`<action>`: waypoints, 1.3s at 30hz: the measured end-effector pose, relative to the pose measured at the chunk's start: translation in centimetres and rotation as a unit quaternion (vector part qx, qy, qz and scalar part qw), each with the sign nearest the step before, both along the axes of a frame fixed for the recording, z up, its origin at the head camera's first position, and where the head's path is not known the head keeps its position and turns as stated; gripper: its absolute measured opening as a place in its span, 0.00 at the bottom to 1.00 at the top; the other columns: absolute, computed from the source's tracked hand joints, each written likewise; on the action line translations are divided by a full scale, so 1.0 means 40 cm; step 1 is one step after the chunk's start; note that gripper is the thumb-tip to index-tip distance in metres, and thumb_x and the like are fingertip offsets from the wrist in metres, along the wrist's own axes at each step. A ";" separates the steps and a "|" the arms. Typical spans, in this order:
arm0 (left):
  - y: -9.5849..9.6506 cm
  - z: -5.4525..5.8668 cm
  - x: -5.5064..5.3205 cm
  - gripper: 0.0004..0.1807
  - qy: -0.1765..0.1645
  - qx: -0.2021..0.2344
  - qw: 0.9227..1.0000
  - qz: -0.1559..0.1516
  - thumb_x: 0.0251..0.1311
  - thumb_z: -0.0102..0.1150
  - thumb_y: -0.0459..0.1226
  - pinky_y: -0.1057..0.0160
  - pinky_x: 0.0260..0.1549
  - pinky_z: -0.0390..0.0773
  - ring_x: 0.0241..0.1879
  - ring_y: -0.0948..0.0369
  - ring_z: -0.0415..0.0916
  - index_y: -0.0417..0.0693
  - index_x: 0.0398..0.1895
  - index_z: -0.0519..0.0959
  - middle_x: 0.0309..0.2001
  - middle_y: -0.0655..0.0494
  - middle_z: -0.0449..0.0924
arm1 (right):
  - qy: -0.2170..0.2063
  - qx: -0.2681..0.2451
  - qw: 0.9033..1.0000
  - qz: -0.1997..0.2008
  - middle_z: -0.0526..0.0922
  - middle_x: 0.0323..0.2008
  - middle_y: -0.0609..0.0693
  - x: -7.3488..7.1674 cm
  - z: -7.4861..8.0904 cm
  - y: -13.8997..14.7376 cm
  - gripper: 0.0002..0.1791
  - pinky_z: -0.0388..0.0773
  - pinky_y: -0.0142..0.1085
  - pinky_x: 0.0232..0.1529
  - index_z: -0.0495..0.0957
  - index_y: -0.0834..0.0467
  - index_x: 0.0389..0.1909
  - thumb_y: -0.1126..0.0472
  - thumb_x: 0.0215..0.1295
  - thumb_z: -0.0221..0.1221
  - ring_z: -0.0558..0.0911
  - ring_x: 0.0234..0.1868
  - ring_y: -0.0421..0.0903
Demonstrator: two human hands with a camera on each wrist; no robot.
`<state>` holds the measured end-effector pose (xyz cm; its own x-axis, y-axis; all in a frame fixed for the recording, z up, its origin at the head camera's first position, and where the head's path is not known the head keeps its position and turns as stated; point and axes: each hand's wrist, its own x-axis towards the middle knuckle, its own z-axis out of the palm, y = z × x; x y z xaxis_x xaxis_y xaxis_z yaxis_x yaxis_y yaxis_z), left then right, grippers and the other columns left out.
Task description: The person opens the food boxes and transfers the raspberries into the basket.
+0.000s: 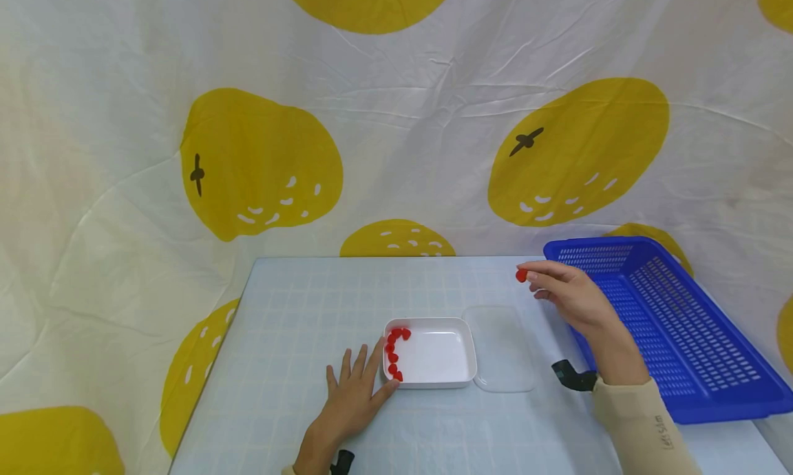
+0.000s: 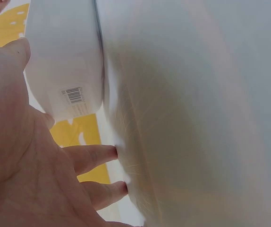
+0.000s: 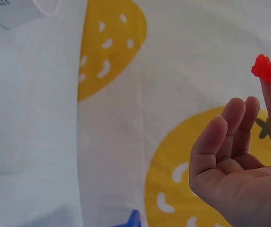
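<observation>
My right hand (image 1: pixel 573 299) is raised above the table's back right, pinching a small bumpy red raspberry (image 3: pixel 264 67) between thumb and index finger, the other fingers loosely bent. A white rectangular box (image 1: pixel 436 347) sits open on the table. Several red raspberries (image 1: pixel 393 358) line its left wall in a curved row, and the rest of its floor is bare. My left hand (image 1: pixel 350 399) lies at the box's left with fingers spread, thumb and index fingertip at its side. In the left wrist view, a barcode label (image 2: pixel 74 95) shows on the box.
A clear lid (image 1: pixel 500 351) lies flat against the right side of the box. The blue perforated basket (image 1: pixel 694 330) stands at the right, beneath and behind my right forearm. Behind the table (image 1: pixel 279 323) hangs a white cloth (image 1: pixel 415 151) printed with yellow fruit.
</observation>
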<state>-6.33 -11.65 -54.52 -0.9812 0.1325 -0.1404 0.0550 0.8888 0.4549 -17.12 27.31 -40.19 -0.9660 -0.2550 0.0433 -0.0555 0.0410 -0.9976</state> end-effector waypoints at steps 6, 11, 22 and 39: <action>0.000 -0.001 0.000 0.49 0.002 0.002 1.000 0.000 0.61 0.50 0.69 0.25 0.64 0.33 0.75 0.37 0.41 0.66 0.81 0.47 0.77 0.44 0.54 | -0.007 -0.029 0.999 -0.024 0.85 0.43 0.45 0.000 0.046 0.087 0.12 0.80 0.31 0.41 0.85 0.58 0.51 0.65 0.73 0.58 0.80 0.37 0.42; 0.000 -0.004 0.000 0.49 0.003 0.001 1.000 0.001 0.60 0.51 0.69 0.25 0.64 0.33 0.75 0.37 0.41 0.66 0.81 0.47 0.77 0.44 0.54 | -0.003 -0.059 0.998 -0.014 0.85 0.45 0.45 -0.015 0.047 0.175 0.14 0.81 0.31 0.41 0.84 0.60 0.53 0.69 0.75 0.52 0.82 0.39 0.43; 0.000 0.001 0.002 0.49 0.002 0.007 1.000 0.000 0.61 0.51 0.68 0.25 0.63 0.33 0.75 0.36 0.41 0.66 0.81 0.47 0.76 0.44 0.54 | -0.124 -0.028 0.989 -0.073 0.85 0.44 0.38 -0.069 -0.024 0.311 0.11 0.80 0.32 0.41 0.87 0.49 0.49 0.59 0.74 0.58 0.80 0.41 0.41; 0.000 0.003 0.001 0.49 -0.005 0.004 1.000 0.002 0.60 0.51 0.69 0.25 0.64 0.32 0.75 0.37 0.41 0.67 0.81 0.46 0.77 0.44 0.54 | -0.175 0.154 0.969 -0.079 0.82 0.42 0.29 -0.141 -0.143 0.375 0.07 0.79 0.40 0.50 0.87 0.36 0.45 0.47 0.69 0.63 0.80 0.49 0.45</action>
<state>-6.29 -11.63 -54.41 -0.9804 0.1294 -0.1488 0.0468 0.8858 0.4617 -22.78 42.29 -45.91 -0.9357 -0.0510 -0.3492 0.3159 0.3196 -0.8933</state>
